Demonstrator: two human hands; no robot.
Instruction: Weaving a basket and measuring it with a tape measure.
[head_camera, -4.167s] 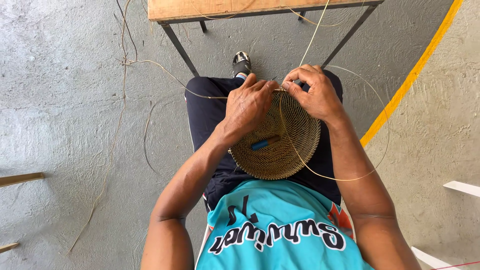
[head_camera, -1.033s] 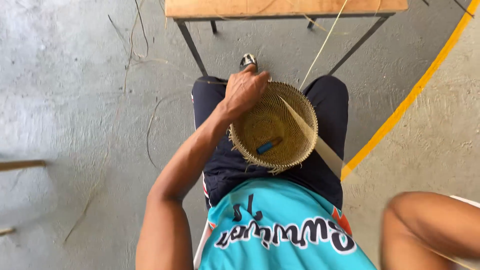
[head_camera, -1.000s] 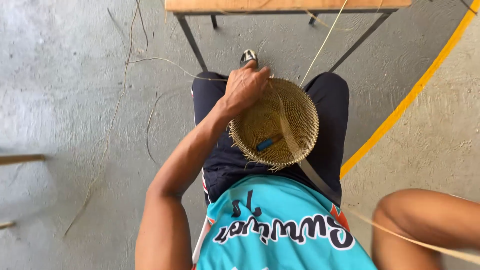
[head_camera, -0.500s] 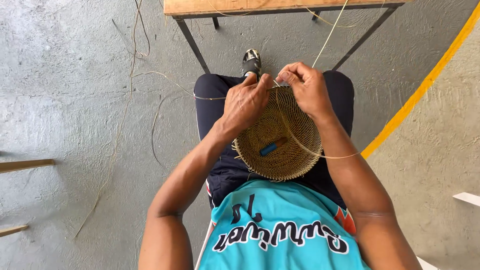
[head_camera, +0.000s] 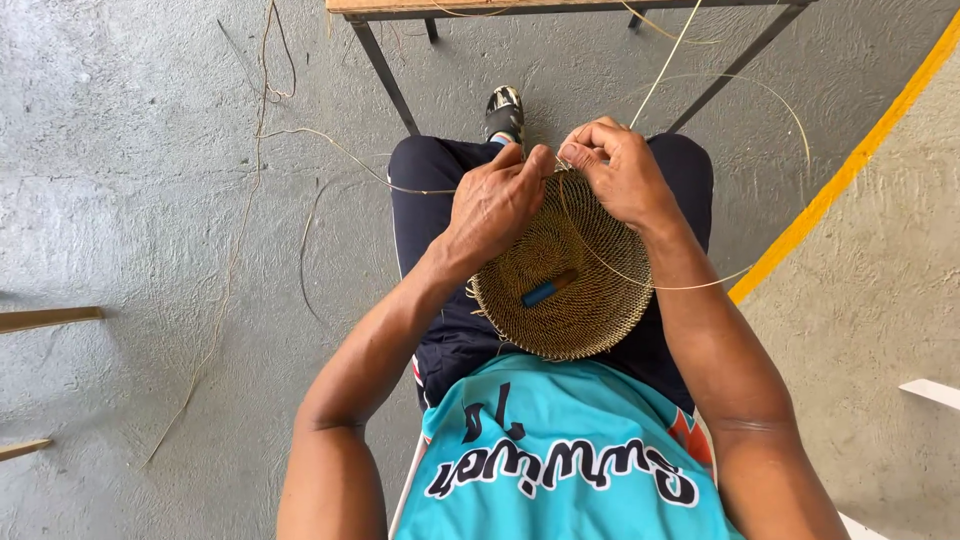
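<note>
A round woven basket (head_camera: 565, 275) is being held on the lap at the centre of the frame, its mouth facing up toward the camera. Its far rim, toward the top of the frame, is being gripped by both hands. The left hand (head_camera: 495, 205) is being closed over the rim from the left, fingers curled on the weave. The right hand (head_camera: 620, 175) is being pinched shut on a thin pale strand (head_camera: 640, 285) just at the rim, right beside the left fingertips. The strand is being looped down across the basket's right side and out to the right, its long axis running roughly left to right there. Inside the basket, a small tool with a blue handle (head_camera: 550, 290) is lying loose on the bottom, tilted, well below both hands. More strands (head_camera: 300, 140) are being left trailing on the floor (head_camera: 130, 200) at upper left.
</note>
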